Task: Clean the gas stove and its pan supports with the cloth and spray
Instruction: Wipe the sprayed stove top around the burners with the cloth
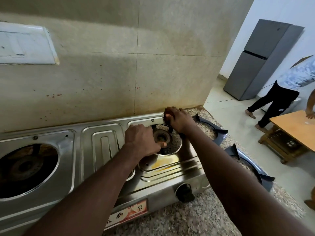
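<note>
The steel gas stove (105, 147) stands on a speckled granite counter (179, 218) against the tiled wall. Its right burner (162, 137) lies bare in a round opening, with a yellow stain (163, 163) just in front. My left hand (142, 140) curls over the opening's left rim, thumb near the burner. My right hand (179, 120) presses a small dark wad, apparently the cloth (165, 118), on the stove's back right corner. Two black pan supports (211, 129) (252, 167) lie on the counter right of the stove. No spray bottle is in view.
The left burner (29, 167) sits uncovered. A black knob (185, 193) juts from the stove front. A white switch plate (25, 45) hangs on the wall. Beyond the counter's right edge are a grey fridge (260, 60), another person (281, 92) and a wooden table (296, 132).
</note>
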